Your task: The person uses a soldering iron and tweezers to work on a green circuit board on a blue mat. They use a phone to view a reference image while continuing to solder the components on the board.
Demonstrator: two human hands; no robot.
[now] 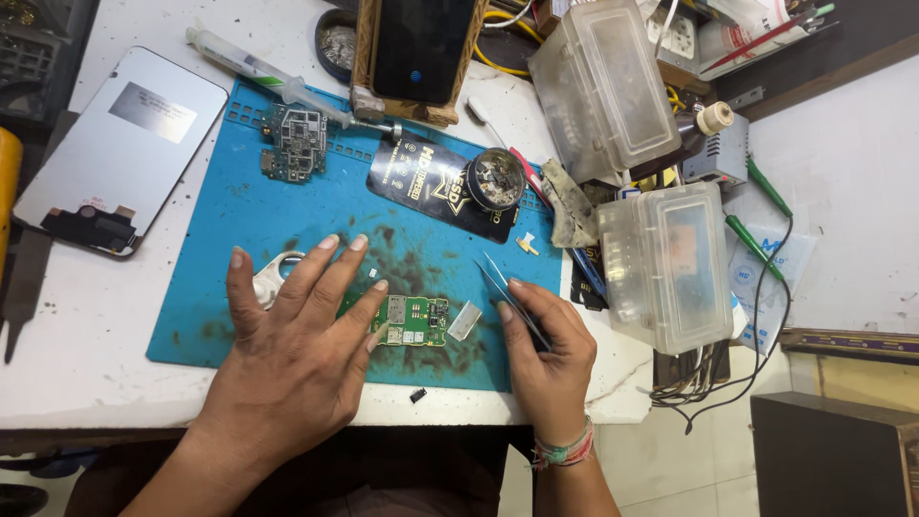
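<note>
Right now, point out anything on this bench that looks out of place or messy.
The blue mat is smeared with dark grime around the green circuit board under the left hand. A small black part lies off the mat near the table edge. The right hand holds tweezers.

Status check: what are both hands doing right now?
Left hand pinning green circuit board on blue mat. Right hand holding tweezers. Nothing between them.

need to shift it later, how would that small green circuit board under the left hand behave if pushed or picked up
The green circuit board looks thin and flat, so probably stiff and light. It lies flat on the blue mat, which may grip it, so it should slide rather than roll. Its exposed components look fragile; the left hand pins one edge with its fingers.
</note>
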